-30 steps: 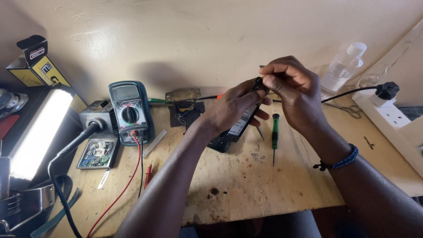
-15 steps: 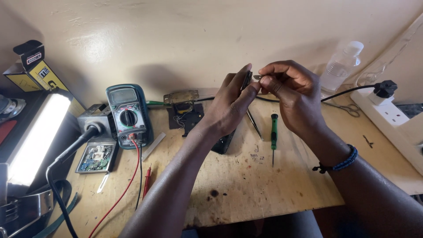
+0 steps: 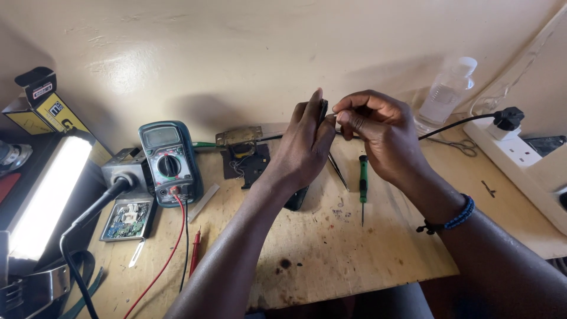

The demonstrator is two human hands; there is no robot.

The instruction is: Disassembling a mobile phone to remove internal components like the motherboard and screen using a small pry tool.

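- The table [image 3: 331,254] is a worn wooden board against a pale wall; most tools lie along its back edge and at its left side.
- A bright lamp [image 3: 41,201] stands at the left edge, with a yellow box [image 3: 50,109] behind it in the back left corner.
- A white power strip [image 3: 525,159] runs along the right edge, and a clear bottle [image 3: 446,94] stands in the back right corner.
- A meter [image 3: 168,159] stands near the back edge at the left; its red lead [image 3: 162,266] runs toward the front edge, and a small circuit board [image 3: 127,215] lies just beside it.
- The left hand [image 3: 301,147] is closed around a thin dark device [image 3: 322,109]. A second ago this device lay low and slanted over the table; now it is raised and stands almost upright, edge-on to the camera, above the middle of the table.
- The right hand [image 3: 381,133] is closed in a pinch, thumb against fingertips, touching the upper edge of the device. What it pinches is too small to tell. Before, the two hands were over the device lower down; I judge the work is now on its top edge.
- A green screwdriver [image 3: 363,180] lies under the right hand, untouched, and tweezers [image 3: 338,170] lie just beside it.
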